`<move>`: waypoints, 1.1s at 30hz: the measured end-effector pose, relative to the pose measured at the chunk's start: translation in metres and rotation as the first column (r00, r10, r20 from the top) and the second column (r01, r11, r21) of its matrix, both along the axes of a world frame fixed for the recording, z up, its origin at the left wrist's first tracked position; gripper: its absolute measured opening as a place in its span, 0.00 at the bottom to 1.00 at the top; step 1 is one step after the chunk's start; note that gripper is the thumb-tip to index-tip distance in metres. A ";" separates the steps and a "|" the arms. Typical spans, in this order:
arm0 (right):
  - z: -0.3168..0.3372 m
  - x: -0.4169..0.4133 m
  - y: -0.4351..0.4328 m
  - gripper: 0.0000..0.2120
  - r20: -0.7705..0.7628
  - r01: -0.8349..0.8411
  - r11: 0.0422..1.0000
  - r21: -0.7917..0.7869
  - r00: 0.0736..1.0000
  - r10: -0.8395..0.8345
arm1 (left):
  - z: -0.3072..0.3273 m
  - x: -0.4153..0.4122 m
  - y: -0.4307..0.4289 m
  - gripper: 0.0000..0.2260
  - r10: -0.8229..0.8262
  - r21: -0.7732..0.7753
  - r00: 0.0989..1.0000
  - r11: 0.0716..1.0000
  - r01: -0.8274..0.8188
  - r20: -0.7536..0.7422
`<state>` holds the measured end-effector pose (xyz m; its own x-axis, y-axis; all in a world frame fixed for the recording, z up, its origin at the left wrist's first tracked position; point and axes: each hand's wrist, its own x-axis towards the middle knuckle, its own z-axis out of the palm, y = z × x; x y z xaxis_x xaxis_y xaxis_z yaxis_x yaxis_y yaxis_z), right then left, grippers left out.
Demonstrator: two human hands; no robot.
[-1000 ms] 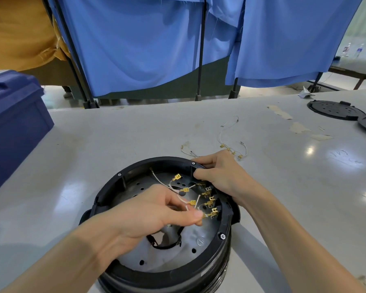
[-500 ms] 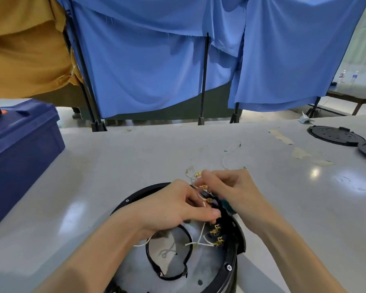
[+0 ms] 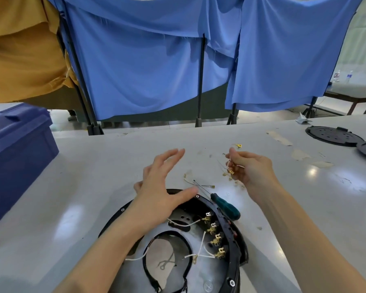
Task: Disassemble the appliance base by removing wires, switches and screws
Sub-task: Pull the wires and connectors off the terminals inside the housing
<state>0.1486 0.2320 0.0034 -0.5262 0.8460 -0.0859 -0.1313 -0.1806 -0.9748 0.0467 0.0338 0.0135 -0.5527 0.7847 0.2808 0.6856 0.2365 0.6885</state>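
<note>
One wire (image 3: 230, 171) in right hand (image 3: 251, 170)

Left hand (image 3: 163, 187) hovers palm-down, fingers spread and straight | right hand (image 3: 249, 168) held up, fingers curled, pinching a thin wire (image 3: 228, 164) | both forearms bare

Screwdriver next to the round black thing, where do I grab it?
Probably the thick green handle of the screwdriver, coming from the right: it lies on the table, the base sits close on its left, and the thin shaft points away.
</note>
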 end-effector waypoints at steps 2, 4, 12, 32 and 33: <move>-0.012 -0.011 0.014 0.08 0.107 0.061 0.996 -0.061 0.993 -0.054 | -0.010 -0.001 0.001 0.26 -0.001 -0.074 0.997 0.997 -0.005 -0.075; -0.027 -0.021 0.022 0.06 0.174 0.097 0.990 -0.100 0.982 -0.078 | -0.022 -0.003 0.002 0.21 -0.012 -0.129 0.991 0.992 -0.006 -0.136; -0.061 -0.035 0.029 0.17 0.575 0.012 0.809 0.588 0.697 -0.428 | -0.035 -0.007 0.001 0.18 -0.068 -0.196 0.983 0.980 0.034 -0.171; -0.029 0.018 -0.062 0.06 0.349 -0.430 0.824 0.368 0.886 0.306 | -0.022 0.029 -0.004 0.08 -0.119 -0.234 0.956 0.971 0.054 -0.270; -0.031 0.018 -0.062 0.06 0.336 -0.420 0.837 0.351 0.891 0.306 | -0.023 0.029 -0.001 0.09 -0.129 -0.257 0.951 0.965 0.055 -0.281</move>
<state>0.1666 0.1698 -0.0274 -0.8089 0.5862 0.0448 0.1285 0.2507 -0.9595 0.0755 0.0329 -0.0094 -0.3975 0.8926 0.2128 0.8743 0.2980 0.3832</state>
